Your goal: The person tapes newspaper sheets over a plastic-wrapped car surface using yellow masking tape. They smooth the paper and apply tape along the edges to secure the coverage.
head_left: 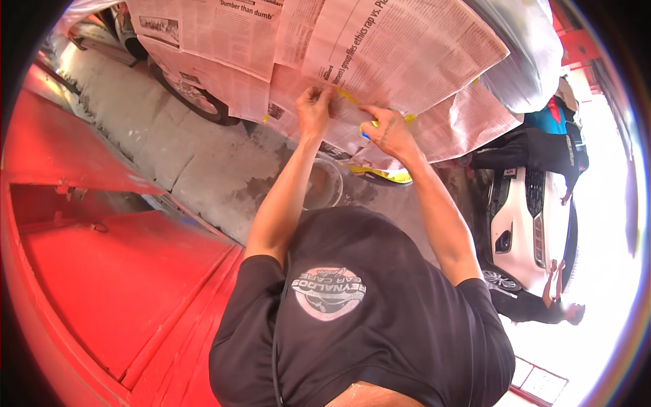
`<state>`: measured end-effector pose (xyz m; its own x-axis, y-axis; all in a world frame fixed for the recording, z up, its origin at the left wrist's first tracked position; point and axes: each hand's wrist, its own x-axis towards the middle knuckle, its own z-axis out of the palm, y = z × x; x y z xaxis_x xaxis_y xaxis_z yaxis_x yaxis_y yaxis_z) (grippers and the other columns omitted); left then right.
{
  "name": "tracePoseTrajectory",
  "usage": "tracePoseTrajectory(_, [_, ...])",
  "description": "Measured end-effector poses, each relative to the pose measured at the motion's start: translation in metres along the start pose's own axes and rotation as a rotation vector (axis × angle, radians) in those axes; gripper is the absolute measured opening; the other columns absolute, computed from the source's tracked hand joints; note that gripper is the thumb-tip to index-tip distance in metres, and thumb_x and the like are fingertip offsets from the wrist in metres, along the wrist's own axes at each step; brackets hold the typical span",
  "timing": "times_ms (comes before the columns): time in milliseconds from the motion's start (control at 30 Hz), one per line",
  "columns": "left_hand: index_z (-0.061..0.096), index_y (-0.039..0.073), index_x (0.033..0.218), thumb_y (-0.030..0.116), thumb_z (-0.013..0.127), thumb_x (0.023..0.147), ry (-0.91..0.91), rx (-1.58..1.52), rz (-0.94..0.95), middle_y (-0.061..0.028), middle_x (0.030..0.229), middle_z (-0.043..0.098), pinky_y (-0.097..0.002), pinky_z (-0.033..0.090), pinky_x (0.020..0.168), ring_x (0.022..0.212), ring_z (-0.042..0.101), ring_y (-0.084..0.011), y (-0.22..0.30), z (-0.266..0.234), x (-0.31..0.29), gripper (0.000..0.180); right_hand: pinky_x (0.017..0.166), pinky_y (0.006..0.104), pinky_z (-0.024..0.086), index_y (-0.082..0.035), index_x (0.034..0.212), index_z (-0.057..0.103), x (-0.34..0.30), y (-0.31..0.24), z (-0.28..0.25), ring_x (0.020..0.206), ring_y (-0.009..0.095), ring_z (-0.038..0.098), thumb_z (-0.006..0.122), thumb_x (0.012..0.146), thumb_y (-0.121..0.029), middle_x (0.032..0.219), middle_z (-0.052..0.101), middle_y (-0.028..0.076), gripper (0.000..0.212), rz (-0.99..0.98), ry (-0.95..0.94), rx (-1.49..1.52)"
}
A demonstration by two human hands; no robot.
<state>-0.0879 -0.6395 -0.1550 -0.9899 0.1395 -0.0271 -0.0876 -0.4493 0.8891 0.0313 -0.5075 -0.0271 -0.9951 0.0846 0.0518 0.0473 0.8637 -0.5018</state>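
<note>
Sheets of newspaper cover a vehicle's body in front of me, overlapping and held in places by yellow masking tape. My left hand is closed in a pinch at a sheet's lower edge, beside that tape; what its fingertips grip is hidden. My right hand rests against the paper with its index finger stretched toward the left hand. Its other fingers curl around a small roll of tape, of which only yellow and blue bits show. Another yellow strip lies just past the right hand.
A bucket stands on the stained concrete floor below my hands. Left are a vehicle wheel and red metal panels. Clear plastic sheeting hangs at upper right. Beyond are a white car and two other people.
</note>
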Motion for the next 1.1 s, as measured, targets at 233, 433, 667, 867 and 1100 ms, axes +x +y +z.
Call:
tracePoseTrajectory(233, [0.072,-0.003,0.120,0.012,0.069,0.100,-0.440,0.189,0.169,-0.0060,0.105,0.072,-0.0308,0.052,0.087,0.098,0.067,-0.0154,0.098,-0.021,-0.089,0.025,0.081,0.0293,0.051,0.003,0.116,0.073,-0.029,-0.043,-0.042,0.087,0.013,0.063,0.060,0.088,-0.007,0.102,0.072,0.007,0.032,-0.080,-0.060,0.464])
tracePoseTrajectory(433, [0.071,-0.004,0.113,-0.003,0.072,0.094,-0.384,0.042,0.139,-0.0010,0.098,0.064,-0.0213,0.044,0.075,0.086,0.055,-0.0065,0.126,-0.026,-0.107,0.020,0.085,0.0324,0.056,-0.001,0.110,0.074,-0.028,-0.074,-0.041,0.098,0.021,0.071,0.073,0.089,-0.001,0.111,0.072,0.011,0.021,-0.373,0.312,0.311])
tracePoseTrajectory(667, [0.072,-0.004,0.107,-0.006,0.075,0.088,-0.305,0.290,0.399,-0.0085,0.097,0.068,-0.0277,0.049,0.079,0.086,0.063,-0.0168,0.142,-0.017,-0.125,0.020,0.080,0.0351,0.059,-0.001,0.105,0.074,-0.045,-0.086,-0.026,0.096,0.028,0.073,0.077,0.088,-0.001,0.108,0.072,0.013,0.018,-0.420,0.470,0.115])
tracePoseTrajectory(867, [0.072,-0.003,0.104,-0.011,0.074,0.081,-0.349,0.453,0.500,-0.0139,0.098,0.069,-0.0345,0.052,0.085,0.093,0.067,-0.0281,0.150,-0.019,-0.126,0.024,0.081,0.0379,0.058,0.002,0.101,0.070,-0.040,-0.080,-0.020,0.093,0.031,0.073,0.075,0.087,0.001,0.105,0.072,0.015,0.014,-0.420,0.474,0.168])
tracePoseTrajectory(1100, [0.073,-0.001,0.105,-0.006,0.076,0.082,-0.315,0.540,0.497,-0.0161,0.103,0.071,-0.0369,0.050,0.093,0.105,0.067,-0.0323,0.147,-0.026,-0.121,0.024,0.081,0.0385,0.058,0.002,0.092,0.065,-0.031,-0.074,-0.007,0.092,0.033,0.072,0.072,0.086,0.000,0.102,0.071,0.015,0.010,-0.325,0.396,0.342])
